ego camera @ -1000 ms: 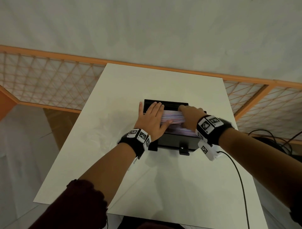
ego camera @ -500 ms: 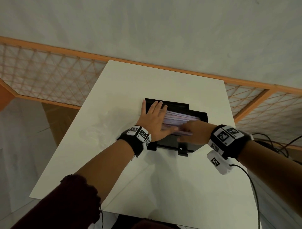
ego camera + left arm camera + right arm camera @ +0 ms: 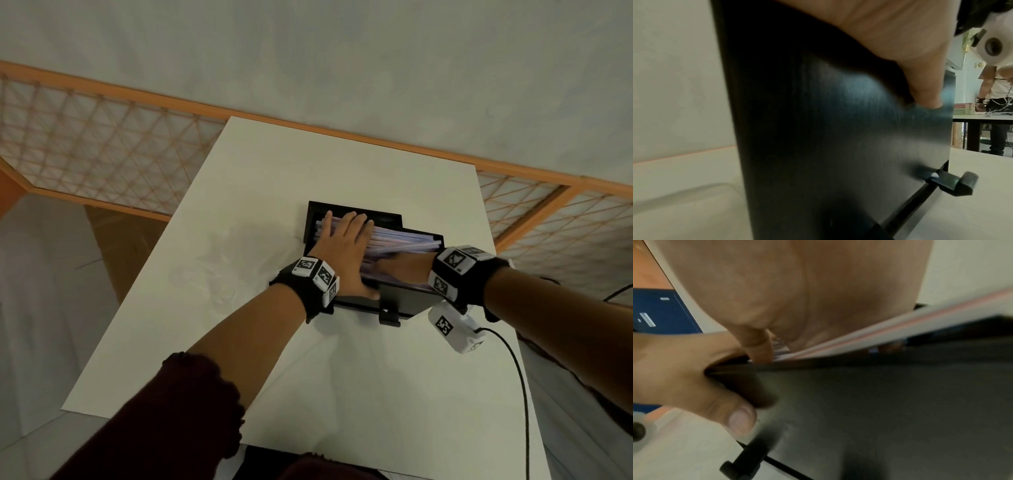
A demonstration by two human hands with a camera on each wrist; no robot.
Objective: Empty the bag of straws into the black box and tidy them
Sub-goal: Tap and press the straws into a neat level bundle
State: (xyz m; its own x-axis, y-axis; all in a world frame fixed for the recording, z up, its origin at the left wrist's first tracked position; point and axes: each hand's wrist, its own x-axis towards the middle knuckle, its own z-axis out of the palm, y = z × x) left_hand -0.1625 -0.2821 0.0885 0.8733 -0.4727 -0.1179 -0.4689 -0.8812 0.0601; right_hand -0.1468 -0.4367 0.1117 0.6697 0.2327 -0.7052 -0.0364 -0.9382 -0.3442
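Observation:
The black box (image 3: pixel 407 301) stands mid-table, filled with pastel straws (image 3: pixel 400 241) lying lengthwise. My left hand (image 3: pixel 346 246) lies flat on the straws' left part, its thumb (image 3: pixel 925 91) hanging over the box's front wall (image 3: pixel 838 129). My right hand (image 3: pixel 400 267) reaches in from the right along the near wall, fingers stretched towards the left hand. In the right wrist view a finger (image 3: pixel 758 345) dips among the straws (image 3: pixel 910 324) behind the wall (image 3: pixel 879 402), close to the left thumb (image 3: pixel 725 407). No bag is in view.
The box sits on a white table (image 3: pixel 308 171), with a small latch (image 3: pixel 388 313) sticking out of its front. A black cable (image 3: pixel 517 377) trails from my right wrist over the table's right side. An orange mesh railing (image 3: pixel 102 144) runs behind the table.
My right hand has slid from the straws' right end to the near side of the box, reaching leftward towards my left thumb. My left hand stays flat on the straws.

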